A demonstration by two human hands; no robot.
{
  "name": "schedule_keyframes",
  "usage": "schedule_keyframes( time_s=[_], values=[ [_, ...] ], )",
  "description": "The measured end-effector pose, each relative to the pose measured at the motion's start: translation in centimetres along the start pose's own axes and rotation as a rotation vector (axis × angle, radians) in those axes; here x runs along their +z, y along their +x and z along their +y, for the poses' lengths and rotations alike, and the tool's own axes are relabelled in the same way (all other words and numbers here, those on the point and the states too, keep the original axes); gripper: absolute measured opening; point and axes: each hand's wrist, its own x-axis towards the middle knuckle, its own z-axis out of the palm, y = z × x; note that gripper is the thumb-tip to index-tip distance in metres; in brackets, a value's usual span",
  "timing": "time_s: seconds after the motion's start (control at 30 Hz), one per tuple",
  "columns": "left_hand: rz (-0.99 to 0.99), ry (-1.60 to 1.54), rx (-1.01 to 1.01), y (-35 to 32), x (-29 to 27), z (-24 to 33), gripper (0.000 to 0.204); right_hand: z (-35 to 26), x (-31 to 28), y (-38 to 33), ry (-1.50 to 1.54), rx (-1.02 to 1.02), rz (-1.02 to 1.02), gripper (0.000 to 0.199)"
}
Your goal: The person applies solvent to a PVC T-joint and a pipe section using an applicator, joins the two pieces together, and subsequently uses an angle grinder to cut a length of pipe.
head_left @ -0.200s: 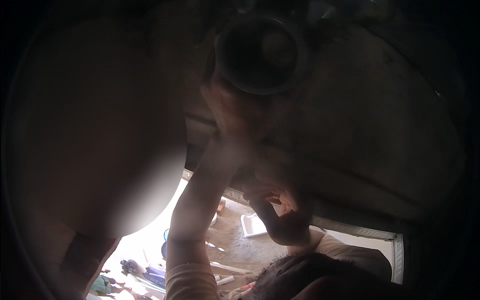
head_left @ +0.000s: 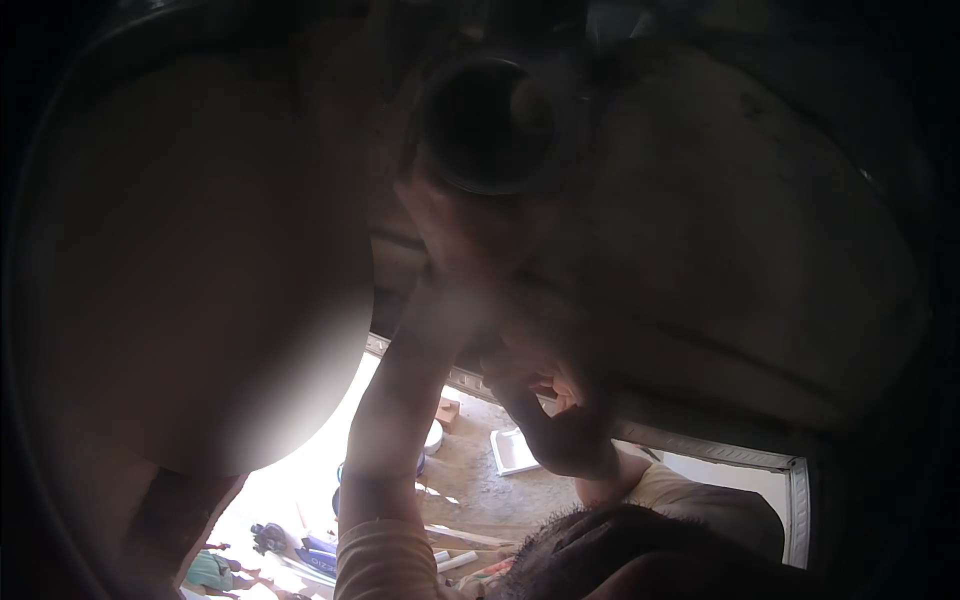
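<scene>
Little had changed since a moment before: my left hand (head_left: 455,225) stayed clenched around the dark ring (head_left: 490,125) overhead, my right hand (head_left: 545,385) loosely curled below, grasping nothing visible.

Our left arm (head_left: 400,420) raised overhead, hand (head_left: 455,215) dim and blurred; our right hand (head_left: 560,400) lower, fingers curled.

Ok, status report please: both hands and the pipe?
Left hand raised, touching round pipe mouth, grip unclear. Right hand lower, fingers curled, apart from it. Scene dark and blurred.
</scene>
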Motion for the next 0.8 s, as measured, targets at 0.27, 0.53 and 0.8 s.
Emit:
schedule_keyframes(
  time_s=[0.27,0.53,0.8],
  values=[
    [-0.052,0.046,-0.071,-1.4,-2.9,2.0,0.058,-1.0,-0.2,0.6,0.001,-0.004,-0.062,0.043],
    [0.009,0.039,-0.052,0.1,0.1,1.7,0.051,0.0,-0.4,0.4,-0.011,-0.036,-0.060,0.040],
    [-0.034,-0.012,-0.118,0.2,-0.5,2.2,0.053,-0.6,-0.2,0.3,-0.082,-0.005,-0.053,0.038]
  ],
)
